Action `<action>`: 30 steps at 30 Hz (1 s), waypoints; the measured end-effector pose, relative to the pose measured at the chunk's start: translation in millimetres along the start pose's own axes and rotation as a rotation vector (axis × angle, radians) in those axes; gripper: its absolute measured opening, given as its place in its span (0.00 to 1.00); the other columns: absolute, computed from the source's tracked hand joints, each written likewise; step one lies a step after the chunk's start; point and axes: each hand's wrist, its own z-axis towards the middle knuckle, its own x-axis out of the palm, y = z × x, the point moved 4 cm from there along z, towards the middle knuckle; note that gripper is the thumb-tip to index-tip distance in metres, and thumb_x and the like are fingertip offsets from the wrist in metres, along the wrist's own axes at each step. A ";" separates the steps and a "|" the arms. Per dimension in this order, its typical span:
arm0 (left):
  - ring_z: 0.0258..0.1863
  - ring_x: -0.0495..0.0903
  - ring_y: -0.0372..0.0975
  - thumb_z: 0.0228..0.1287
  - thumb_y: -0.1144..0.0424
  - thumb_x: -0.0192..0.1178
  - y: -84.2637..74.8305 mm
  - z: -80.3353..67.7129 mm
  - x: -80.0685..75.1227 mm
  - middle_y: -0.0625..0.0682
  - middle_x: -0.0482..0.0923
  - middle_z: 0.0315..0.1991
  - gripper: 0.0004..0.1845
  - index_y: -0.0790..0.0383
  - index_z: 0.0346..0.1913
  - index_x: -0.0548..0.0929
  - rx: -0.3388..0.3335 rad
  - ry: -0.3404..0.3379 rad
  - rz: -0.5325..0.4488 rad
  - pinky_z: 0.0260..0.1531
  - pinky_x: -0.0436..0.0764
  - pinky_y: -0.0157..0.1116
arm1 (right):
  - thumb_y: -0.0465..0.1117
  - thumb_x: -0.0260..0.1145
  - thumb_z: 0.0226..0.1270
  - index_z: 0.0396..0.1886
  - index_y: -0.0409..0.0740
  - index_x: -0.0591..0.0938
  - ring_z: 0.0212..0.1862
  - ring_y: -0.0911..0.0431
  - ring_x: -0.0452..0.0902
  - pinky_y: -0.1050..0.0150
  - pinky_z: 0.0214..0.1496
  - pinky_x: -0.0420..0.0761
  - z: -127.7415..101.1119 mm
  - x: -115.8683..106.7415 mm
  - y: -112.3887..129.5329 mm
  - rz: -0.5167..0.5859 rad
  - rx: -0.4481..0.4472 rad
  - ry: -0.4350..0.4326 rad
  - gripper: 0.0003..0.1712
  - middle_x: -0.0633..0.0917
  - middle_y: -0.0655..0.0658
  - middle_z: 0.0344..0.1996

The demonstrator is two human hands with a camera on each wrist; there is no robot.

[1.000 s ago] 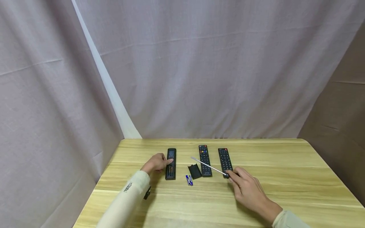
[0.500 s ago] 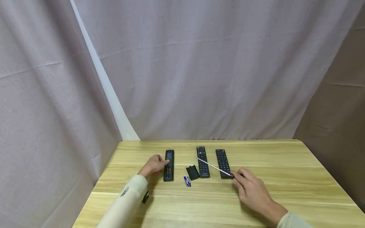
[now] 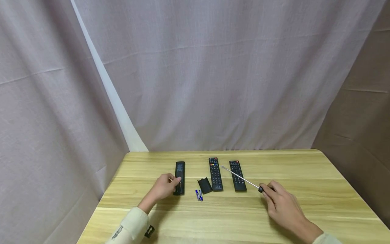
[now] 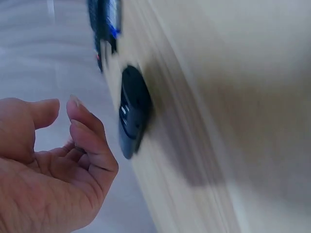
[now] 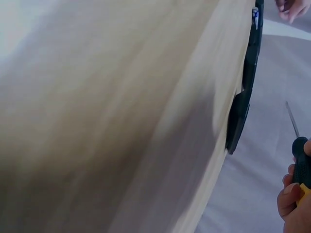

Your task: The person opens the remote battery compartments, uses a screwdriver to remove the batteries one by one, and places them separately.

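My head camera looks forward and down over the pale wooden table (image 3: 213, 217) from well back. Both my wrist cameras sit close, skimming that same tabletop edge-on.

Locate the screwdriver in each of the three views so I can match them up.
Head: the screwdriver lies right of centre, held by the right hand, its shaft slanting up-left over the rightmost remote.
Left wrist: not in it.
Right wrist: at the lower right edge, black-and-yellow handle in the fingers, thin shaft pointing up.
Shared landmark: the rightmost remote, a dark bar at the table's edge beside the screwdriver in the right wrist view.
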 end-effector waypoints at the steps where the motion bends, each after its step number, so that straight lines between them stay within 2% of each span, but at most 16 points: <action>1: 0.20 0.73 0.39 0.82 0.52 0.59 -1.7 -5.3 2.0 0.55 0.82 0.24 0.18 0.66 0.41 0.82 0.002 0.017 -0.027 0.20 0.72 0.32 | 0.30 0.77 0.57 0.52 0.39 0.91 0.32 0.70 0.65 0.74 0.23 0.67 -2.1 -1.3 -1.7 -0.005 0.005 0.000 0.21 0.80 0.56 0.36; 5: 0.21 0.75 0.39 0.82 0.49 0.59 -8.1 -23.0 8.9 0.60 0.85 0.28 0.19 0.64 0.43 0.82 0.018 0.082 -0.070 0.19 0.72 0.31 | 0.29 0.78 0.55 0.52 0.40 0.91 0.31 0.72 0.63 0.74 0.22 0.65 -9.7 -5.6 -8.3 -0.011 0.037 0.009 0.22 0.79 0.57 0.36; 12: 0.19 0.72 0.37 0.81 0.48 0.61 -11.3 -32.9 11.9 0.63 0.86 0.29 0.17 0.61 0.41 0.82 0.043 0.073 -0.038 0.18 0.72 0.30 | 0.29 0.77 0.58 0.50 0.36 0.90 0.28 0.71 0.60 0.74 0.19 0.61 -15.0 -5.2 -20.2 -0.053 0.114 0.032 0.18 0.80 0.53 0.35; 17: 0.20 0.72 0.37 0.80 0.49 0.61 -10.2 -33.4 13.3 0.62 0.86 0.29 0.17 0.61 0.41 0.81 0.044 0.072 -0.044 0.18 0.72 0.30 | 0.31 0.73 0.66 0.51 0.33 0.89 0.29 0.66 0.63 0.72 0.19 0.62 -16.6 -0.8 -29.6 -0.078 0.228 0.124 0.15 0.79 0.50 0.33; 26: 0.20 0.73 0.38 0.80 0.50 0.62 -6.0 -35.4 14.6 0.61 0.86 0.29 0.16 0.61 0.42 0.81 0.041 0.069 -0.050 0.18 0.73 0.31 | 0.34 0.66 0.74 0.58 0.24 0.84 0.29 0.57 0.68 0.68 0.21 0.66 -19.8 4.6 -47.6 -0.038 0.380 0.299 0.19 0.80 0.43 0.33; 30: 0.19 0.72 0.37 0.80 0.49 0.62 -5.1 -36.2 13.7 0.61 0.86 0.29 0.16 0.60 0.42 0.81 0.042 0.064 -0.048 0.17 0.72 0.30 | 0.34 0.66 0.74 0.57 0.23 0.83 0.31 0.53 0.76 0.60 0.25 0.78 -18.6 6.9 -53.4 -0.027 0.419 0.366 0.19 0.83 0.39 0.36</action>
